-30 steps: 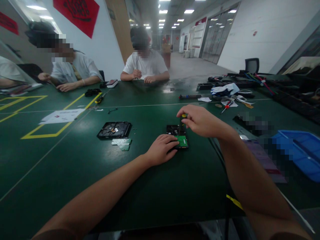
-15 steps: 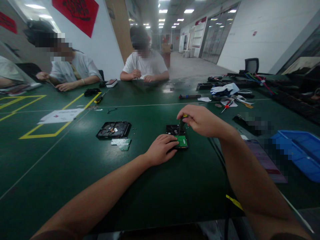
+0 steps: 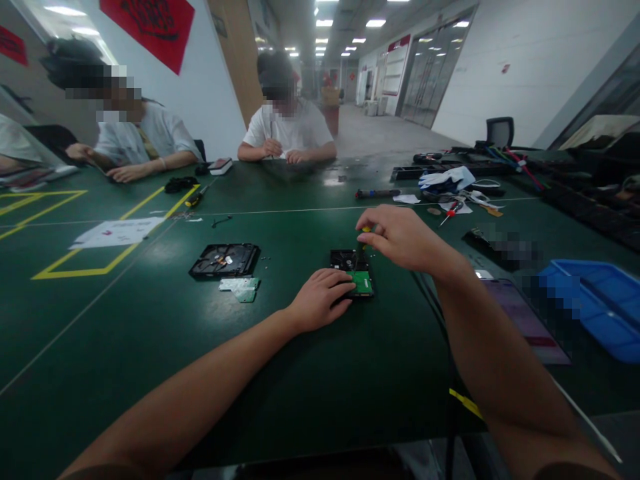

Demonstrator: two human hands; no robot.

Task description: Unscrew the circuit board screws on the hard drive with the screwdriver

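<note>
With my left hand (image 3: 319, 300) resting on the drive (image 3: 344, 259) on the table (image 3: 300, 393), its grip unclear, and my right hand (image 3: 400, 235) pinching the driver (image 3: 367, 229), I'm seemingly working a screw, which calls for steady downward pressure.

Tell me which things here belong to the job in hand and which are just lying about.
In the job:
hard drive, under the left hand
green circuit board on it
yellow-capped screwdriver in the right hand
probably the second drive and loose board

Seemingly lying about:
blue tray
white sheet
red-handled screwdriver
</note>
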